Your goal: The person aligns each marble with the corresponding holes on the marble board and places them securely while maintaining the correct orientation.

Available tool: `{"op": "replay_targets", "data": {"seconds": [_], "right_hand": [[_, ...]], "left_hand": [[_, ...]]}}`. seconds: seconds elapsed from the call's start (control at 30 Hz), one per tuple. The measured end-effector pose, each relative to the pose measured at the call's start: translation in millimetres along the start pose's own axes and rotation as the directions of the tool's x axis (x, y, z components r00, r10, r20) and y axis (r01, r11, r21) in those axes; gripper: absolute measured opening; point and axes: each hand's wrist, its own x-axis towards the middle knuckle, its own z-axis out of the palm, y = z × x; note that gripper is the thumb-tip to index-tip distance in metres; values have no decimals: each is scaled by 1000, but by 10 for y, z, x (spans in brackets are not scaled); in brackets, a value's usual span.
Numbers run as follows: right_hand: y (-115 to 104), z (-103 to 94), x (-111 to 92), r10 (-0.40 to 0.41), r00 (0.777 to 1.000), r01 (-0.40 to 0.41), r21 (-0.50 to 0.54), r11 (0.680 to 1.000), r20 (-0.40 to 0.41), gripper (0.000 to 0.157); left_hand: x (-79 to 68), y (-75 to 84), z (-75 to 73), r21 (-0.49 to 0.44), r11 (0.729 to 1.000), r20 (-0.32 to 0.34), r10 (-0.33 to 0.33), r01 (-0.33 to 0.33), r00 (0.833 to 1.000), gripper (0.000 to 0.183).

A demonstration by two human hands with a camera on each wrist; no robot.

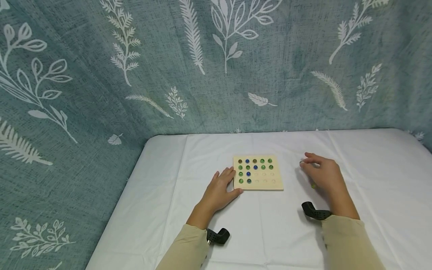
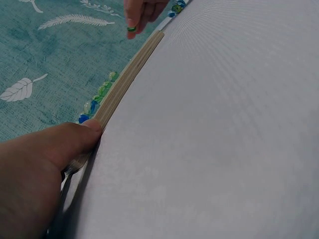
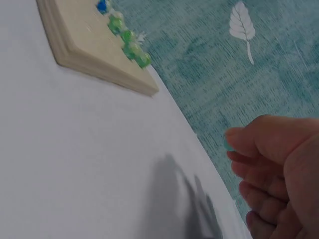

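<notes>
Leaf-print cloth [image 1: 290, 63] hangs behind a white-covered desk [image 1: 276, 232], where a pale board [image 1: 260, 188] lies flat with marbles [image 1: 255, 167] in most hollows, six standing unfilled toward its near right corner. A person's left hand [image 1: 217, 191] rests at the board's left edge, fingers extended, thumb at the near edge. Well to the board's right, the right hand [image 1: 325, 176] has its grip drawn to a fine pinch on a small green marble [image 1: 301, 162], held above the desk. So smooth and round a piece could slip from that narrow hold and roll away across the cloth. Loose marbles [image 2: 177, 7] near the same hand could scatter if brushed, while a push from the left hand might slide or tip the board, jolting seated pieces from their places.
</notes>
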Motion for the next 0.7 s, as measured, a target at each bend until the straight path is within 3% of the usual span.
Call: {"op": "replay_targets", "data": {"seconds": [0.13,0.37,0.5,0.7], "right_hand": [[-101,96,21,-72,997,72,22,997,4,43],[-259,249,39,-107,994,106,32,994,28,31],[-339,365,46,-199,979,198,53,979,30,26],[-495,525,27,-261,962,257,53,965,78,23]], "left_hand": [[1,2,-1,-13,1000,-1,-2,2,1000,75],[11,7,-7,-12,1000,-3,5,-5,1000,74],[25,12,-5,-8,1000,-3,7,-7,1000,74],[40,25,-8,2,1000,8,-8,8,1000,74]]}}
